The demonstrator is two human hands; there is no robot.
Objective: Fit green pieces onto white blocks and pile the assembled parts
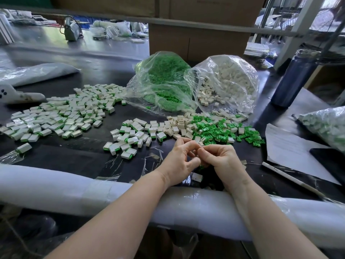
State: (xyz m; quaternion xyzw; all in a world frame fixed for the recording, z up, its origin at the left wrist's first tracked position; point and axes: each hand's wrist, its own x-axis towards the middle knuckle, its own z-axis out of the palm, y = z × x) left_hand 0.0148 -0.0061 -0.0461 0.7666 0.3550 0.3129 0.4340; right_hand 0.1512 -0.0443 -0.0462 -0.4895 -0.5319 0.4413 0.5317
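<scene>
1. Dark matte worktop (pixel 78 157), its near edge padded by a smooth white foam roll (pixel 56 186)
2. Two crinkled clear bags, behind the hands: green pieces bag (pixel 164 81), white blocks bag (pixel 229 81) tipped open toward the person
3. Assembled parts (pixel 61 113), boxy white with green edges, spread left of the bags
4. Loose green pieces (pixel 220 131) and white blocks (pixel 179 126) mixed before the bags
5. Left hand (pixel 177 161) and right hand (pixel 224 161), fingers curled, meet pinching something small; what, I cannot tell

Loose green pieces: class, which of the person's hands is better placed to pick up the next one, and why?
Probably the right hand. The loose green pieces lie just beyond it, while the left hand sits nearer the assembled parts.
</scene>
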